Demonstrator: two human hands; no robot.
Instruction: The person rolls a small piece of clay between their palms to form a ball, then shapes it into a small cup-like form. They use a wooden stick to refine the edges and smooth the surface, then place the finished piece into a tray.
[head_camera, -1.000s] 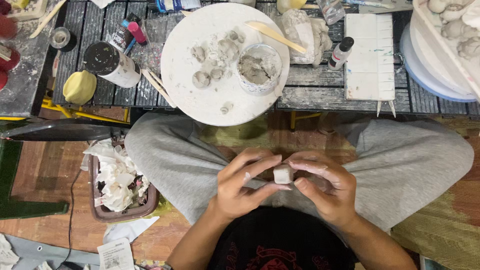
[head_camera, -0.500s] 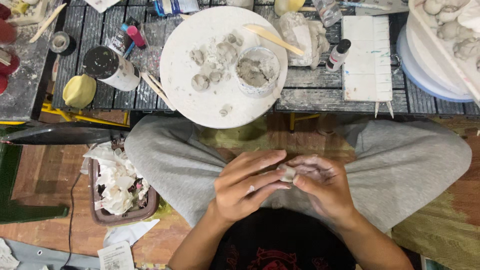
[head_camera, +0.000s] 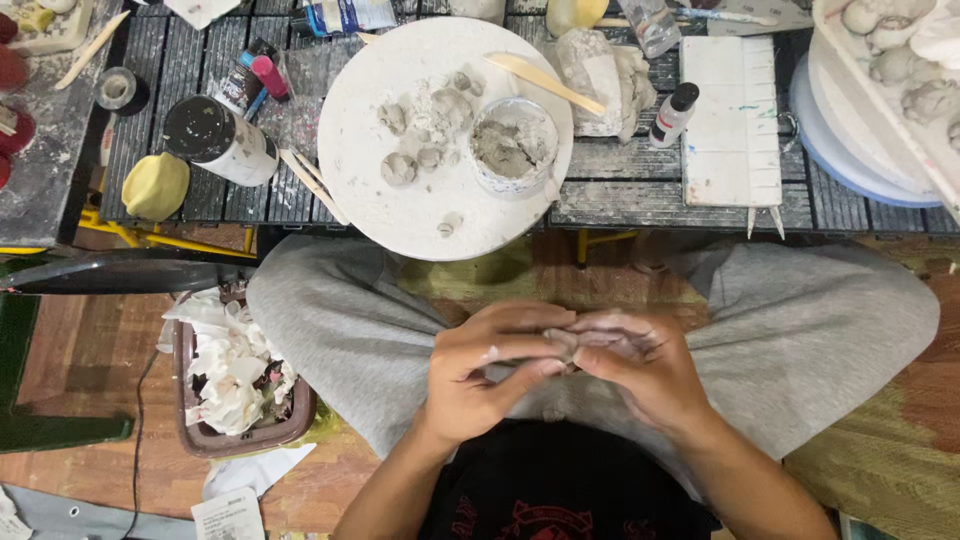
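Both my hands meet over my lap, above grey trousers. My left hand (head_camera: 490, 375) and my right hand (head_camera: 640, 365) pinch a small grey lump of clay (head_camera: 567, 341) between their fingertips; most of the lump is hidden by the fingers. Ahead of my knees lies a round white board (head_camera: 360, 160) with several small clay bits (head_camera: 400, 168) on it. A small clear cup of grey clay (head_camera: 512, 148) stands on the board, and a wooden modelling stick (head_camera: 545, 82) rests across its far edge.
The slatted dark table (head_camera: 640, 190) carries a white jar with a black lid (head_camera: 215, 140), a yellow sponge (head_camera: 155, 185), a white palette (head_camera: 730, 120), a small bottle (head_camera: 675, 112) and a blue-rimmed tray of clay shapes (head_camera: 900, 90). A bin of crumpled paper (head_camera: 235, 375) sits left of my knee.
A second ago the pale clay block showed between my fingertips. My fingers have closed over it and squeezed it, and it now looks flatter and mostly covered.
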